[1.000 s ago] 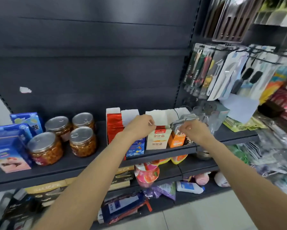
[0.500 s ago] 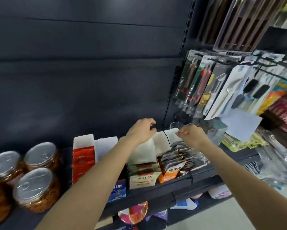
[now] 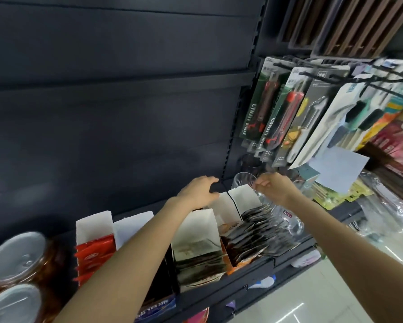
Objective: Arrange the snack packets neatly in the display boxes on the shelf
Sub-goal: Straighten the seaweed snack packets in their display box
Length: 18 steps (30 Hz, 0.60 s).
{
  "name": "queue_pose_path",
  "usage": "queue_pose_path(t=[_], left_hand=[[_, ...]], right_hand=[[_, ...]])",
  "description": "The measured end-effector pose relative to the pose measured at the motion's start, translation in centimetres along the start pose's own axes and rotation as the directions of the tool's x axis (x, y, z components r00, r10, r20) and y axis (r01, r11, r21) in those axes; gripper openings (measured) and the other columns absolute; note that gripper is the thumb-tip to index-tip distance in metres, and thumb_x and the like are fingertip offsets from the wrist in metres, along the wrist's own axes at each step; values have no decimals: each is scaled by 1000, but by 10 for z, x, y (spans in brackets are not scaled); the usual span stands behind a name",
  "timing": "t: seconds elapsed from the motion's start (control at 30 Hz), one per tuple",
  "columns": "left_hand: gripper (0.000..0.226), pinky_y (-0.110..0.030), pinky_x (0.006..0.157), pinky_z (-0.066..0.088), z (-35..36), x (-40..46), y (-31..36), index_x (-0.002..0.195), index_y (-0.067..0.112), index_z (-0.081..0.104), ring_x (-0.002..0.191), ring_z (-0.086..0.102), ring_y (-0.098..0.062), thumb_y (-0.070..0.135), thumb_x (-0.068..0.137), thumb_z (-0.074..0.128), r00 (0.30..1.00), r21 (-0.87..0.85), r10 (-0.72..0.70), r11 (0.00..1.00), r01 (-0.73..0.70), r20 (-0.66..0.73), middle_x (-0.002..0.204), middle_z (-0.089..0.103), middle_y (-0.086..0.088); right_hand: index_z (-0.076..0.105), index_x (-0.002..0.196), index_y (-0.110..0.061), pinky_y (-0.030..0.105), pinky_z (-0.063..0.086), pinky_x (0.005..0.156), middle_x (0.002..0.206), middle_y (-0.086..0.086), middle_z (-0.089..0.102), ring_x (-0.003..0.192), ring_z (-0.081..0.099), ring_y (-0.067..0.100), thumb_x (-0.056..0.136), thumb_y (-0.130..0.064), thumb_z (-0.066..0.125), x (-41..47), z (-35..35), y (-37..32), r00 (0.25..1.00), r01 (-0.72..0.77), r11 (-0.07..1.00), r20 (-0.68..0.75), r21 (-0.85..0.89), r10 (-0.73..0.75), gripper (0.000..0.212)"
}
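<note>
Both arms reach fwd and up over the dark shelf [image 3: 254, 273]. Left hand [image 3: 199, 192] is knuckles-up, fingers curled over the raised white back flap of a display box [image 3: 197, 243]; fingertips and thumb curl down behind the flap's top edge, so it looks like a grip on the flap. Right hand [image 3: 273, 188] sits just right of it, wrist bent, thumb and forefinger pinched together at the upper right corner of the white flap of the next box [image 3: 237, 201]; rest of its fingers are curled in

Shelf is a dark metal retail unit w/ a plain dark slatted back panel [image 3: 107, 96]. White tiled floor [image 3: 335, 287] shows lower right. Far left: lidded jars [image 3: 16, 259] w/ silver tops. Behind right hand stands clear glassware [image 3: 286, 220]. To the right, utility knife packs [image 3: 265, 106] and other kitchen tools hang on pegs

Snack packets [image 3: 249, 238] stand on edge in rows inside the open-front boxes, packed face to back, the rows running from shelf front toward the back panel; the right-hand row leans and fans out to the right, spilling past its box. Red packets [image 3: 94, 255] fill a box further left, stacked upright the same way. Box flaps all stand upright at the rear
</note>
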<state>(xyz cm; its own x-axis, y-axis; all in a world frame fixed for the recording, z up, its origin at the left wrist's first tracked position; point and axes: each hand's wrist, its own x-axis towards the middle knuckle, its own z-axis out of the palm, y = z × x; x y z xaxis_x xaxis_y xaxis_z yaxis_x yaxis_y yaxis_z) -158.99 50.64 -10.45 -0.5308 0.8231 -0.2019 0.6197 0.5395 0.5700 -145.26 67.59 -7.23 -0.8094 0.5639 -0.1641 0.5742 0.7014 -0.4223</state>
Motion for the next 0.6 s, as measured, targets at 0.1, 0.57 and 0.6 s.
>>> queue_pose_path(t=[0.1,0.57,0.6], left_hand=[[54,-34,107,35,6,5,2,145,18,35,134,36,-21,28,95,51,999,18,0,1000,-1,51,146,38,-6],[43,-44,105,38,39,30,32,137,21,49,130,43,-22,33,95,47,972,200,-227,952,233,-53,142,47,0],[40,-45,103,39,43,29,36,134,22,51,128,44,-23,33,96,46,965,217,-254,941,262,-63,140,50,0]], right_hand=[[69,100,-18,32,44,96,107,2,67,104,60,20,92,-22,54,5,2,15,997,36,999,65,-8,-35,18],[65,113,-18,5,41,78,103,-1,69,91,61,5,83,-25,70,59,-6,58,792,372,910,448,183,-414,32],[65,113,-18,3,40,75,101,-2,69,90,61,4,82,-26,71,63,-6,59,771,402,896,457,190,-443,33]])
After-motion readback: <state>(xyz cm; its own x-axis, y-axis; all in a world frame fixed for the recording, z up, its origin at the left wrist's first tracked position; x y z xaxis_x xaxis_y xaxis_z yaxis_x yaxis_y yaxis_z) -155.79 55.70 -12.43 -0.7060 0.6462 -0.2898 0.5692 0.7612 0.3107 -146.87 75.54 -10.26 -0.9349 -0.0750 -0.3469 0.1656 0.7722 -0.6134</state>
